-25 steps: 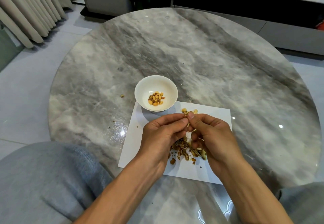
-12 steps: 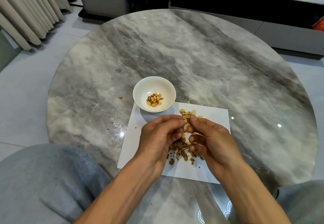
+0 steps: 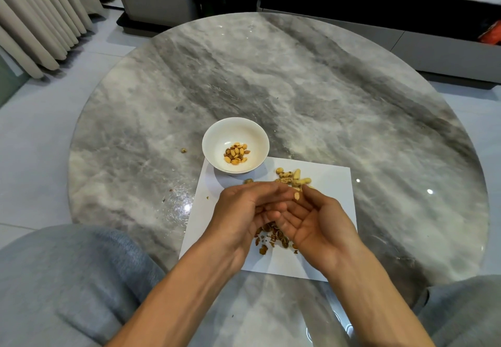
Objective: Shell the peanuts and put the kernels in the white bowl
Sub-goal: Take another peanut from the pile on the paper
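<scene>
The white bowl (image 3: 210,140) stands on the marble table and on the far left corner of a white paper sheet (image 3: 332,186), with several kernels (image 3: 235,154) inside. Several unshelled peanuts (image 3: 294,178) lie on the sheet just beyond my hands. My right hand (image 3: 317,222) is turned palm up with loosely bent fingers. My left hand (image 3: 241,208) reaches across it, its fingers lying over the right fingers. A pale peanut piece (image 3: 296,196) sits between the left fingertips and the right thumb. The left thumb is hidden. Broken shells (image 3: 267,236) are piled under my hands.
The round grey marble table (image 3: 311,89) is bare beyond the bowl. A stray crumb (image 3: 183,150) lies left of the bowl. My knees in grey trousers (image 3: 67,279) frame the near edge. A dark cabinet (image 3: 352,2) stands behind, curtains (image 3: 40,13) at far left.
Both hands were pinching a peanut between their fingertips. The right hand has since turned palm up and opened, and the left fingers have spread over it. More unshelled peanuts now show beyond the hands.
</scene>
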A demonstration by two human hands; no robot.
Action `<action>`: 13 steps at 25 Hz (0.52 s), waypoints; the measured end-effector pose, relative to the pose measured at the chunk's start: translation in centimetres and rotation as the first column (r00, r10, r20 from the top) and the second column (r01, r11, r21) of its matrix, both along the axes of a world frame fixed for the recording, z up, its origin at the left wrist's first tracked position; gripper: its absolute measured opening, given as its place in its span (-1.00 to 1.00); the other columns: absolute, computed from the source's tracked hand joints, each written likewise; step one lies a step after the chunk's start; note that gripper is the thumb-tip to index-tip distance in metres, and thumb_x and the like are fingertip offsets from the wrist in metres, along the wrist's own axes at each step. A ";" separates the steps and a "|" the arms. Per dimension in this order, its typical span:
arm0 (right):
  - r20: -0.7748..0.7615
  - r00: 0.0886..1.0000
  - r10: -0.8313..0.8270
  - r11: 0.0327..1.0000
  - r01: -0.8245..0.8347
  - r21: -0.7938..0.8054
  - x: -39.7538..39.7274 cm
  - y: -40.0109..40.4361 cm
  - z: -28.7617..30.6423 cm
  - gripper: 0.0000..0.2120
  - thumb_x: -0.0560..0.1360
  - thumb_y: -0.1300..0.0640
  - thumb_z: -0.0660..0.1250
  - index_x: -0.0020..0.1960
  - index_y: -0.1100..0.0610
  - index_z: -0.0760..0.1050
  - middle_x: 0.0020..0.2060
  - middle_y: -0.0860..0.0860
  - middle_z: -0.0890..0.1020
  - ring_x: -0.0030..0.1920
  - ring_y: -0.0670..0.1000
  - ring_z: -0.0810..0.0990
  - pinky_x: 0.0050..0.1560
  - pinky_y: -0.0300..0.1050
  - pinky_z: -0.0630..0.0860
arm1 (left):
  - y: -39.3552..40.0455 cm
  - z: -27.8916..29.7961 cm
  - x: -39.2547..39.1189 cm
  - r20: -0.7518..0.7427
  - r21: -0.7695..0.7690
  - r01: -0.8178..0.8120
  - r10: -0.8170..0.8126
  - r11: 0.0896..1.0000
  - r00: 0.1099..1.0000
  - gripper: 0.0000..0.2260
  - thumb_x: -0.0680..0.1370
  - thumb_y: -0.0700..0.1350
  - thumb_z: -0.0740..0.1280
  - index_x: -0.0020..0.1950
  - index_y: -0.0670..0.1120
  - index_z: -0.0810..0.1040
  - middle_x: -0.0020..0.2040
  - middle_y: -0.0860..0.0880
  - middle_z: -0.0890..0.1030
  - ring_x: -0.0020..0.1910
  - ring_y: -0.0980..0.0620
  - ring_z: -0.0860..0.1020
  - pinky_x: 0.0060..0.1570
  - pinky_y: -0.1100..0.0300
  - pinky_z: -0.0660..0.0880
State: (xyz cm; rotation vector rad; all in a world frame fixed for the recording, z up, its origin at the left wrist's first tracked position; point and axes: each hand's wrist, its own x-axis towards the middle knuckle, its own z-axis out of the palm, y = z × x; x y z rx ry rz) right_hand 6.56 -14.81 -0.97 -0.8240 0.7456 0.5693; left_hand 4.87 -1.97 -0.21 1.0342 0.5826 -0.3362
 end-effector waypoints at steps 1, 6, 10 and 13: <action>0.005 1.000 -0.017 1.000 0.017 0.006 0.2 0.0 0.0 -0.70 0.65 0.10 0.20 0.00 0.31 0.58 -0.24 0.18 0.70 -0.31 0.08 0.71 -0.28 -0.11 0.67 | 0.1 0.0 0.1 -0.025 -0.044 -0.055 0.054 0.998 0.998 -0.82 0.56 -0.21 0.33 0.02 -0.28 0.67 -0.05 -0.20 0.72 -0.16 0.03 0.66 -0.20 0.30 0.58; 0.171 0.985 0.000 0.998 -0.011 0.063 4.2 1.7 3.0 -0.57 0.68 0.01 0.09 0.23 0.35 0.51 0.17 0.30 0.64 0.19 0.21 0.64 0.21 0.04 0.56 | 0.7 -0.2 0.2 -0.160 -0.192 -0.302 0.273 0.934 0.948 -0.72 0.64 -0.15 0.21 0.15 -0.32 0.60 -0.01 -0.24 0.71 -0.04 -0.08 0.71 -0.10 0.19 0.63; 0.295 0.920 0.257 0.961 -0.212 -0.176 6.5 4.7 4.6 -0.46 0.68 -0.11 0.07 0.41 0.30 0.41 0.39 0.22 0.49 0.44 0.14 0.42 0.48 0.04 0.31 | 0.6 0.2 0.0 -0.174 -0.258 -0.297 0.258 0.919 0.950 -0.60 0.68 0.00 0.15 0.19 -0.31 0.57 0.02 -0.25 0.70 -0.01 -0.08 0.71 0.00 0.15 0.62; 0.394 0.855 0.338 0.903 -0.177 -0.391 5.3 5.0 4.1 -0.60 0.68 -0.04 0.14 0.24 0.21 0.59 0.21 0.08 0.65 0.29 0.00 0.57 0.40 -0.04 0.43 | 0.7 0.2 0.0 -0.159 -0.303 -0.297 0.259 0.906 0.953 -0.53 0.69 0.08 0.11 0.22 -0.30 0.56 0.08 -0.24 0.69 0.08 -0.09 0.68 0.15 0.12 0.57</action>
